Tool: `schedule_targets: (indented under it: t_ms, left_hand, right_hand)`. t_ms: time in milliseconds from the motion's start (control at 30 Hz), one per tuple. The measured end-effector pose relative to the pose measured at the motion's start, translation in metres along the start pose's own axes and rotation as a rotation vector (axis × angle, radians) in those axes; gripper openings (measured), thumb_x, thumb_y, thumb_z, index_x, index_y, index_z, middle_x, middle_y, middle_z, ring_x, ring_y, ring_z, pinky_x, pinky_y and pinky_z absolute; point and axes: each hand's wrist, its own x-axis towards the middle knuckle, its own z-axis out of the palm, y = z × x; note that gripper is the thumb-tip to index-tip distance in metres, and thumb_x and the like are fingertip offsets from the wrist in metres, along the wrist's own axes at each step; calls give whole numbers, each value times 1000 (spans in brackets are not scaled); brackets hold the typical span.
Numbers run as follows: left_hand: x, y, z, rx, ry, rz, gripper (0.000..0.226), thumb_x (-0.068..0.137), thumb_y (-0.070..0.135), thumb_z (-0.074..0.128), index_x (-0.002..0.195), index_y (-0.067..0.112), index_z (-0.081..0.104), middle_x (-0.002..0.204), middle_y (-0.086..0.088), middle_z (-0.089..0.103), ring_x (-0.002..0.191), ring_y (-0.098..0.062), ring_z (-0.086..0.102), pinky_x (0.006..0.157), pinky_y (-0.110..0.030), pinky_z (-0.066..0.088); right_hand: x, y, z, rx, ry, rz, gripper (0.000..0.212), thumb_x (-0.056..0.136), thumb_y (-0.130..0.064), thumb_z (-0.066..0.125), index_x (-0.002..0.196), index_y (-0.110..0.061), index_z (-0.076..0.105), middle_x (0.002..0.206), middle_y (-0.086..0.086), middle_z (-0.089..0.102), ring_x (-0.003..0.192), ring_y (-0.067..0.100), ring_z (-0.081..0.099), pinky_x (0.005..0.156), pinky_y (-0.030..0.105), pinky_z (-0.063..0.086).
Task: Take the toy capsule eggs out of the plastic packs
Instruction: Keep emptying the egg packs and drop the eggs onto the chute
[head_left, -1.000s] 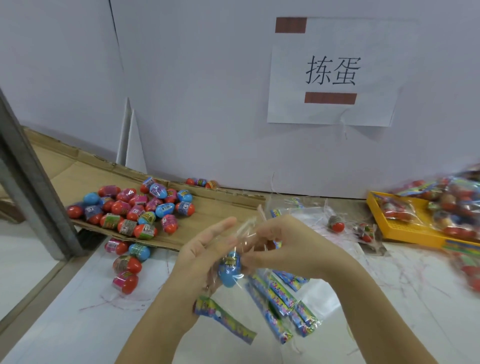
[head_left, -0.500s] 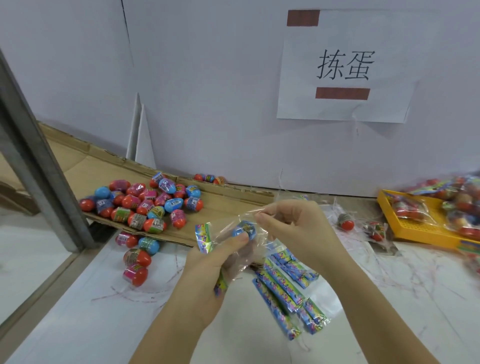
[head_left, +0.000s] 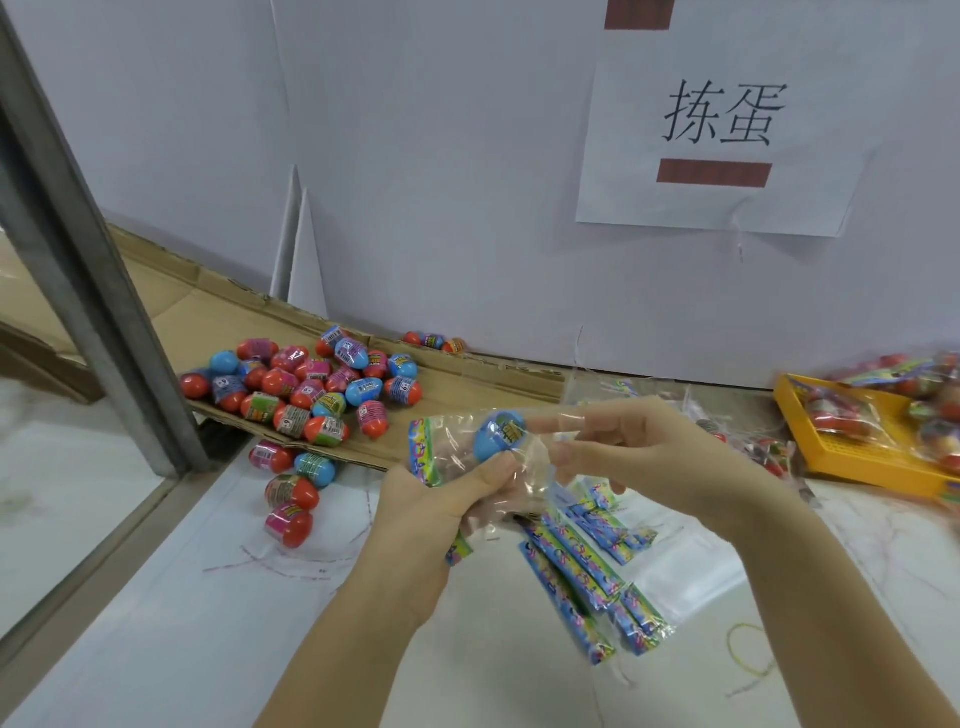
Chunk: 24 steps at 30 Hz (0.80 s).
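**One capsule egg (head_left: 498, 434) between two hands**

The left hand (head_left: 441, 499) grips the clear plastic pack (head_left: 462, 462), thumb pressed against the blue capsule egg seen through the film. The right hand (head_left: 634, 457) pinches the pack's far end just beside the egg. Below them, empty wrappers (head_left: 587, 577) lie on a white table (head_left: 208, 623); loose eggs (head_left: 311, 389) heap on cardboard (head_left: 467, 384) at left. At right, a yellow tray (head_left: 852, 447) is blurred and cut off.
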Motion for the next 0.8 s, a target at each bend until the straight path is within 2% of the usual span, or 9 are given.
schedule_targets:
  t_ms: [100, 233, 333, 433, 500, 567, 633, 700, 800]
  left_hand:
    - [-1, 4, 1, -70, 10, -17, 60, 53, 13, 80, 110, 0, 67, 99, -18, 74, 87, -28, 74, 71, -35, 61]
    - [-2, 7, 3, -217, 50, -32, 61, 55, 13, 79, 112, -3, 65, 97, -18, 75, 86, -25, 74, 61, -23, 58]
    - [-3, 4, 5, -142, 59, 0, 66, 54, 22, 80, 115, 0, 65, 99, -15, 75, 90, -25, 74, 65, -25, 59]
    - [-3, 5, 5, -121, 52, 2, 71, 52, 23, 81, 117, 3, 64, 103, -14, 74, 95, -26, 73, 72, -33, 61]
    - [-2, 5, 5, -169, 31, 2, 61, 59, 18, 78, 116, 2, 65, 106, -16, 73, 97, -28, 72, 77, -35, 61]
    - [-2, 6, 6, -249, 20, -15, 54, 64, 13, 74, 116, 1, 66, 107, -19, 73, 99, -30, 71, 79, -35, 61]
    - [-2, 6, 6, -286, 19, -27, 51, 64, 13, 73, 114, 1, 67, 107, -19, 73, 98, -28, 72, 79, -35, 61]
    - [-3, 5, 6, -273, -19, -20, 37, 67, 17, 72, 101, 5, 73, 104, -17, 74, 93, -26, 73, 75, -33, 61]
    - [-4, 6, 6, -223, -57, -15, 19, 70, 21, 70, 84, 13, 80, 99, -13, 75, 88, -22, 74, 76, -33, 61]
  right_hand:
    - [-1, 1, -4, -3, -41, -9, 43, 62, -64, 64, 104, -56, 67, 83, -7, 71, 73, 4, 56, 64, 19, 41]
    - [-3, 2, -3, -47, -102, 6, 39, 62, -66, 64, 98, -53, 70, 102, 9, 67, 74, 27, 49, 76, 43, 46]
    - [-2, 2, -3, -42, -66, -20, 40, 61, -65, 65, 101, -61, 65, 85, -8, 69, 78, 16, 58, 79, 32, 48]
    - [0, 4, -2, -52, -35, -24, 46, 62, -62, 67, 107, -64, 60, 78, -6, 67, 78, 24, 57, 75, 33, 47]
    - [0, 4, -1, -67, -54, -27, 46, 62, -62, 66, 108, -58, 63, 76, -4, 66, 73, 24, 51, 74, 37, 47]
    - [0, 3, -1, -79, -55, -15, 46, 59, -65, 65, 103, -54, 68, 82, -2, 68, 79, 29, 56, 83, 45, 50]
    - [-1, 3, -2, -93, -65, -21, 43, 58, -67, 63, 101, -61, 64, 85, -7, 69, 78, 25, 57, 84, 41, 50]
    - [-1, 2, -1, -136, -92, -49, 41, 61, -66, 62, 102, -68, 59, 84, -12, 67, 72, 15, 53, 80, 34, 49]
    - [1, 4, 1, -163, -120, -42, 47, 61, -66, 62, 107, -71, 53, 87, -13, 66, 73, 13, 51, 80, 29, 46]
